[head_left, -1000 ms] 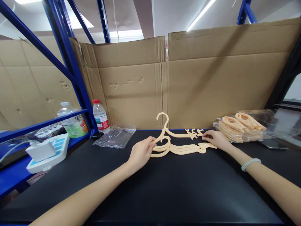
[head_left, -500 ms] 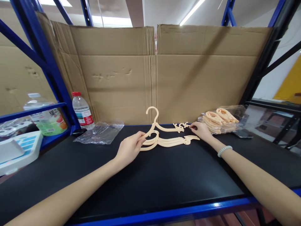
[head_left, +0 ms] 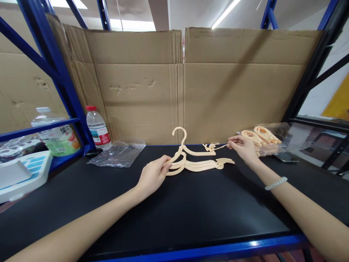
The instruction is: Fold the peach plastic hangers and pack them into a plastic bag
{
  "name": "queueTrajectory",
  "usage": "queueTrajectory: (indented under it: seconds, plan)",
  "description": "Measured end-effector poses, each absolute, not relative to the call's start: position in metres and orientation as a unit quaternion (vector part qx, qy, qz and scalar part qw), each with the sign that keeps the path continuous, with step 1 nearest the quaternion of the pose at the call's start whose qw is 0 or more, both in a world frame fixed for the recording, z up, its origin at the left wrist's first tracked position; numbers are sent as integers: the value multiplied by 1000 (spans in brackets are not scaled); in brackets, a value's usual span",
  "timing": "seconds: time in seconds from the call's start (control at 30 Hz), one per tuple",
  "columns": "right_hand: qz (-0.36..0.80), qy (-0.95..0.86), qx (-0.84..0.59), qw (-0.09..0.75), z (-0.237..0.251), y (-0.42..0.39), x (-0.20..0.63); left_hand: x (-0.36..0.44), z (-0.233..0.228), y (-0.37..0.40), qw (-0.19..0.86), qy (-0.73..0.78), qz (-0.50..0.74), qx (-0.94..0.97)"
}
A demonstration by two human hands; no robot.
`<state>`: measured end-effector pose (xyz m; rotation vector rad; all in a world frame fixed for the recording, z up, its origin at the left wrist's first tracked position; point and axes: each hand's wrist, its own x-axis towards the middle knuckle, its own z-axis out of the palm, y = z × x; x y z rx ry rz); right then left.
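Steadying the hanger stack (head_left: 196, 164) near the shelf's (head_left: 191, 218) back edge, the left hand (head_left: 152, 176) pinches its hook end while the right hand (head_left: 242, 148) pinches the top hanger's thin arm tip, best lifted gently to avoid snagging.

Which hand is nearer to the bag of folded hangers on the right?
Right. The right hand is just left of the bag of hangers; the left hand is far off, at the hanger stack.

Two bottles (head_left: 98, 127), one empty plastic bag (head_left: 118, 153), one bagged pack of hangers (head_left: 261, 137), two hands (head_left: 152, 176)
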<state>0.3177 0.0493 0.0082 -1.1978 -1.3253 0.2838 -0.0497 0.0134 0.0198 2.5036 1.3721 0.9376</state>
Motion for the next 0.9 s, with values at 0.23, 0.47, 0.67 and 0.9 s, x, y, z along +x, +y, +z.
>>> queueTrajectory:
  seconds: [0.23, 0.47, 0.67, 0.9]
  plan:
    - [283, -534, -466, 646, 11, 37, 301, -49, 16, 13, 78, 460, 325, 822]
    - [509, -507, -417, 557, 4, 34, 280, -49, 11, 17, 74, 468, 314, 822]
    - [571, -458, -390, 559, 12, 21, 262, -50, 11, 18, 69, 473, 315, 820]
    - [549, -446, -398, 584, 13, 23, 266, -50, 8, 22, 87, 461, 325, 821]
